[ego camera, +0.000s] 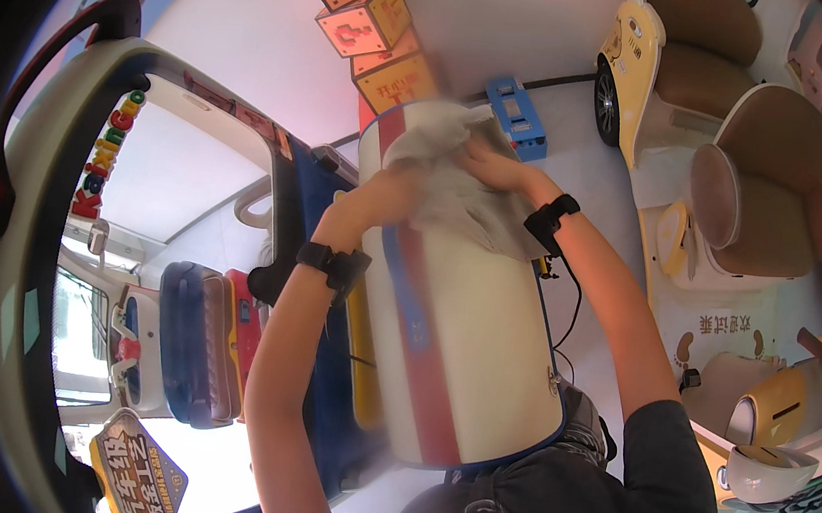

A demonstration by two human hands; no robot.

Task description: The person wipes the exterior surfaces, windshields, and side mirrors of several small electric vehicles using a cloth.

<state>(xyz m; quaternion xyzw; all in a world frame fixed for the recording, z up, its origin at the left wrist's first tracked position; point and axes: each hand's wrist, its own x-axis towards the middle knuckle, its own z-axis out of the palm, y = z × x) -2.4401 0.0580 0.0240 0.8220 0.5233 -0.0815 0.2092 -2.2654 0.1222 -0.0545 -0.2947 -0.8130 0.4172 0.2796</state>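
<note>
Before me lies a rounded cream panel with a red stripe, a blue mark and blue edging, apparently the back of a small ride vehicle. A crumpled grey cloth is spread over its far part. My left hand, blurred, is at the cloth's left side; how its fingers lie is unclear. My right hand grips a fold of the cloth near its far edge. Both wrists wear black bands.
On the left stands a vehicle body with a dark frame and a blue seat. Stacked question-mark boxes and a blue battery-like box are beyond the panel. To the right is a yellow and white ride vehicle with brown seats.
</note>
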